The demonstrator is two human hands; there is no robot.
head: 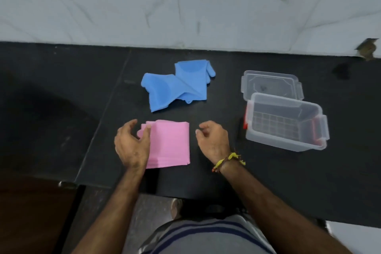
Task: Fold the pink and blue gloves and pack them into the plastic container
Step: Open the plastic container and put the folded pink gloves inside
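Note:
The pink gloves [170, 145] lie folded into a flat rectangle on the black counter [268, 181], near its front edge. My left hand [132, 146] rests at their left edge, its fingers spread and touching the pink fingertips. Just right of the pink stack hovers my right hand [213, 140], fingers loosely curled, holding nothing. The blue gloves [177, 85] lie unfolded and overlapping farther back on the counter. An open clear plastic container [287, 123] with red latches stands to the right, with nothing inside it.
The container's clear lid [271, 84] lies flat behind it. A white marble wall [185, 6] runs along the back of the counter. The counter's front edge drops to a wooden panel [35, 212] at lower left.

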